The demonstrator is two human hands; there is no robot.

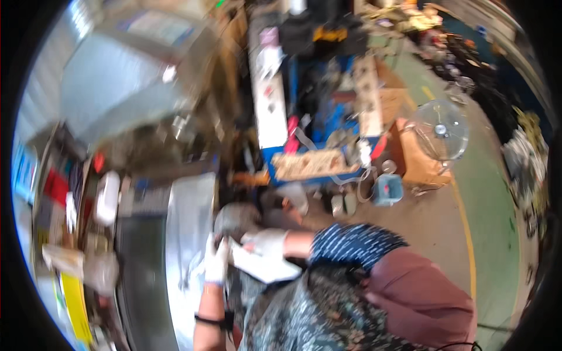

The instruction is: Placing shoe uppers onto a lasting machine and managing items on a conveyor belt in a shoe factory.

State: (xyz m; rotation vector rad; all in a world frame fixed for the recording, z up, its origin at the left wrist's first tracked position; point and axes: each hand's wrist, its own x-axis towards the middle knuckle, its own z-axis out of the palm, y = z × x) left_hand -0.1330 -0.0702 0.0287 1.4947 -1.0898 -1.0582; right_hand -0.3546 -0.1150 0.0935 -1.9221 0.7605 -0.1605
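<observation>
The picture is blurred by motion. My left hand [216,261], in a white glove, is closed on the left end of a white flat piece [268,268], beside the edge of a shiny metal sheet [188,228]. My right hand [266,241], also in a white glove, grips the top edge of the same piece; its blue patterned sleeve comes in from the right. A grey rounded object [234,217] lies just beyond both hands. Which material the white piece is made of cannot be told.
A dark bench [140,263] with cluttered shelves stands on the left. A blue rack [316,117] with a tray of parts is ahead. A floor fan [440,130], a cardboard box [413,158] and a small blue container [388,189] stand on the concrete floor at right.
</observation>
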